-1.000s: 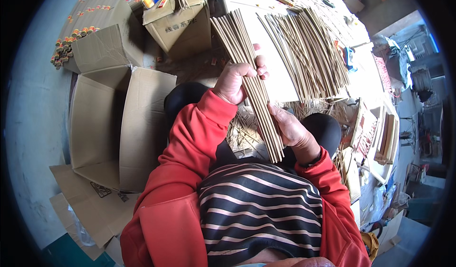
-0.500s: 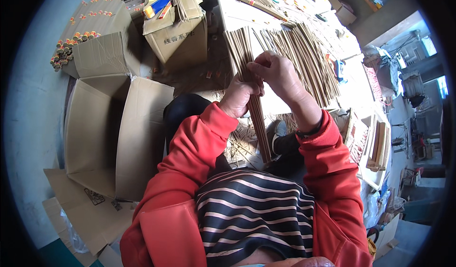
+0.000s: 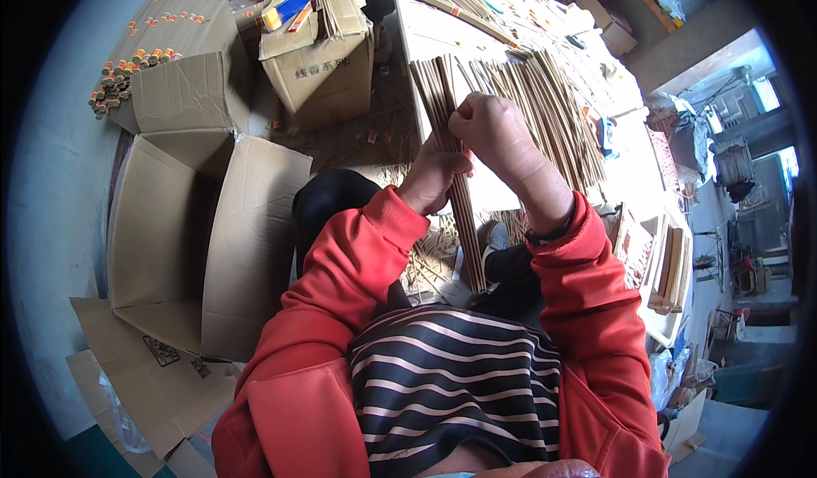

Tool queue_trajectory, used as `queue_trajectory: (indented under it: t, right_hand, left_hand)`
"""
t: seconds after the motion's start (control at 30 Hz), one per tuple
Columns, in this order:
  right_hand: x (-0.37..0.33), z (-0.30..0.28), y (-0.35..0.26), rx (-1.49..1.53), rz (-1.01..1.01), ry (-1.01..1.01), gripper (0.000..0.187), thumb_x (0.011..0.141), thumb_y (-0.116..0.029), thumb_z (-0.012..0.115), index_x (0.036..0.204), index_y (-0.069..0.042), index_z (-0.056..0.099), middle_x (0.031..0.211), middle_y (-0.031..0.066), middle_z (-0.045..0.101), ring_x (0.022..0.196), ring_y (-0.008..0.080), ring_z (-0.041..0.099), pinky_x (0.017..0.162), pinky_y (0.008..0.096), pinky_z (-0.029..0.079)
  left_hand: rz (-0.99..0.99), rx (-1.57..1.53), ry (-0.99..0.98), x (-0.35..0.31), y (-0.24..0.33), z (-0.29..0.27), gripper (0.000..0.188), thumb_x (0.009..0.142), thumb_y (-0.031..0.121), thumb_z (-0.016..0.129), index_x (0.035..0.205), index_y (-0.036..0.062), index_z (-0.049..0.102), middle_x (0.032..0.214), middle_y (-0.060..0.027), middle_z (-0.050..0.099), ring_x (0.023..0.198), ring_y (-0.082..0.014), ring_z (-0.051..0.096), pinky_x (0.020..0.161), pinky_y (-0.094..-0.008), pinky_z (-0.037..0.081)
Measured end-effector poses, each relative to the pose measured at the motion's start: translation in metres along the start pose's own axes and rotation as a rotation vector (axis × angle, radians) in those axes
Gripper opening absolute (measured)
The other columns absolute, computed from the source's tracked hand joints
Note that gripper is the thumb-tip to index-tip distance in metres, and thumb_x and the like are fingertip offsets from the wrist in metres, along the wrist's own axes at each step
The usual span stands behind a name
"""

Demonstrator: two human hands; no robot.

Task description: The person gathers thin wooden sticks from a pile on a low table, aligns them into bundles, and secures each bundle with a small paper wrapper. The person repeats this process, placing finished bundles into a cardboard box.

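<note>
On ctn, dk writing; L hand grips sticks.

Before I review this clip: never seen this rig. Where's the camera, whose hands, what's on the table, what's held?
There is no robot: these are a person's bare hands, in red sleeves. The view is from the left of two fisheye cameras worn on the head, looking down, so edges bend toward the rim. Left in the picture is the person's left.

The left hand is closed around a bundle of thin brown sticks. The right hand is curled beside its upper part; whether it grips any is hidden. More sticks lie on the white table. An open box stands at the person's left.
</note>
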State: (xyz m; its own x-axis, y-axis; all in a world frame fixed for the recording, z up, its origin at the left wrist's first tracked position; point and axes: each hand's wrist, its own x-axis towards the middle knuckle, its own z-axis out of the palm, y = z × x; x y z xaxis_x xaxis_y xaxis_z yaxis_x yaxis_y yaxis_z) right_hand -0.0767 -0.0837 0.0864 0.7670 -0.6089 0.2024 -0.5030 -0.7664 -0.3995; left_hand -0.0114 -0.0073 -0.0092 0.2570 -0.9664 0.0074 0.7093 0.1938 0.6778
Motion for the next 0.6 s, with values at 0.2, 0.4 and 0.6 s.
queue_trajectory:
  t: [0.2,0.4,0.6]
  right_hand:
    - [0.008,-0.007,0.007,0.065,0.024,0.078,0.018,0.075,-0.014,0.056,0.077,0.003,0.060,0.060,0.0124,0.061,0.054,0.0207,0.061,0.052,0.0311,0.049]
    - [0.015,-0.009,0.015,0.296,0.027,0.101,0.019,0.078,-0.008,0.054,0.091,0.006,0.057,0.061,0.0053,0.057,0.055,0.0089,0.056,0.048,0.0223,0.044]
    - [0.016,-0.030,0.015,0.593,0.074,0.151,0.020,0.089,-0.011,0.051,0.099,0.005,0.056,0.069,0.0032,0.057,0.057,0.0074,0.052,0.053,0.0204,0.044]
  left_hand:
    - [-0.014,-0.183,-0.036,-0.002,0.004,0.009,0.025,0.068,-0.006,0.059,0.090,0.0012,0.051,0.072,-0.0038,0.052,0.061,-0.0138,0.052,0.059,-0.0282,0.045]
    - [-0.039,-0.192,-0.086,-0.001,0.005,0.011,0.035,0.072,-0.004,0.063,0.103,-0.0003,0.047,0.074,-0.0044,0.052,0.063,-0.0146,0.052,0.060,-0.0279,0.044]
    - [-0.034,-0.288,-0.099,-0.002,0.007,0.017,0.047,0.073,-0.002,0.064,0.114,-0.0001,0.041,0.074,-0.0046,0.051,0.062,-0.0153,0.051,0.061,-0.0300,0.044]
